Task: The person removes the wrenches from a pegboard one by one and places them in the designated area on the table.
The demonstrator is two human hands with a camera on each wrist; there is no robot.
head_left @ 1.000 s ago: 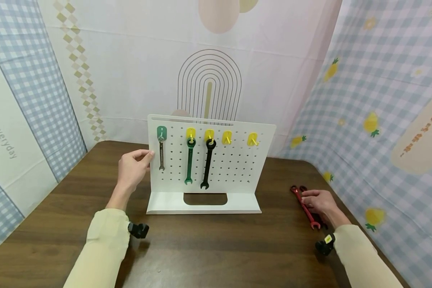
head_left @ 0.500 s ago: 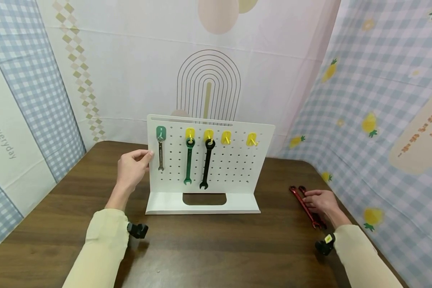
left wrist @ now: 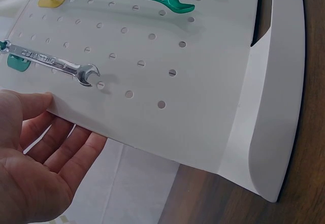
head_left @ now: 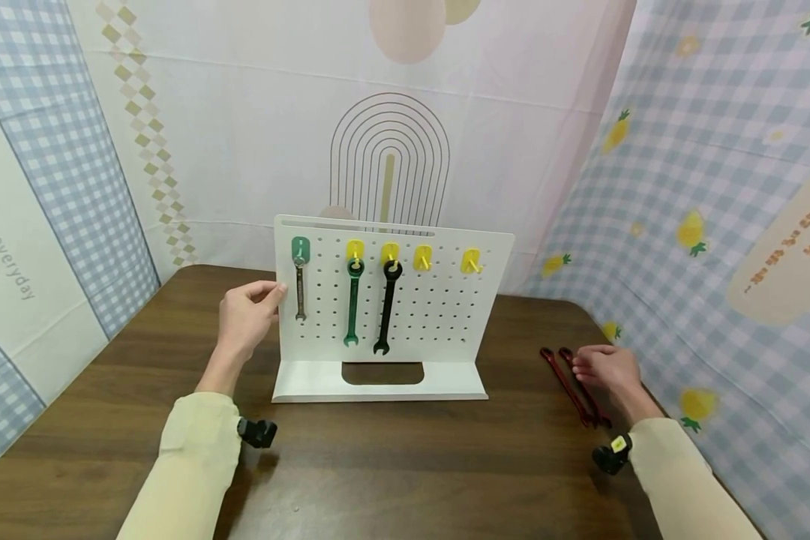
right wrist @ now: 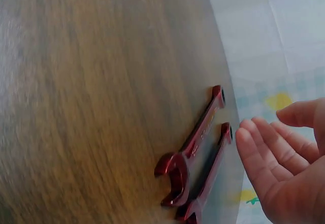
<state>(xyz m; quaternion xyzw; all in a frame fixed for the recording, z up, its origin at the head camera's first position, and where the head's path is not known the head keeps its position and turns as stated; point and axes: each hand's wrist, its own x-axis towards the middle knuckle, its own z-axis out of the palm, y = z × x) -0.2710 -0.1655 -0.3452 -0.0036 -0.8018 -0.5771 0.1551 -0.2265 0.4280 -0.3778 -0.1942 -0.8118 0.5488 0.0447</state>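
Note:
My left hand (head_left: 243, 319) holds the left edge of a white pegboard stand (head_left: 439, 315), thumb on the front and fingers behind, as the left wrist view shows. On its hooks hang a small silver wrench (head_left: 300, 292), a green wrench (head_left: 353, 304) and a black wrench (head_left: 387, 307). At the right of the table lie two dark red wrenches, one (right wrist: 203, 127) beside the other (right wrist: 210, 178). Just right of them hovers my right hand (head_left: 607, 369). Its fingers are loosely bent, with a gap between thumb and fingertips and nothing held.
Two yellow hooks (head_left: 423, 259) at the board's right bear no tools. The brown wooden table (head_left: 405, 465) carries the stand. Checked cloth (head_left: 675, 262) hangs close along the table's right side, and a pale patterned cloth (head_left: 243, 150) hangs behind.
My right hand has drawn slightly up and right, off the red wrenches, which now lie closer to parallel and show more of the second one. The left hand keeps its hold on the board.

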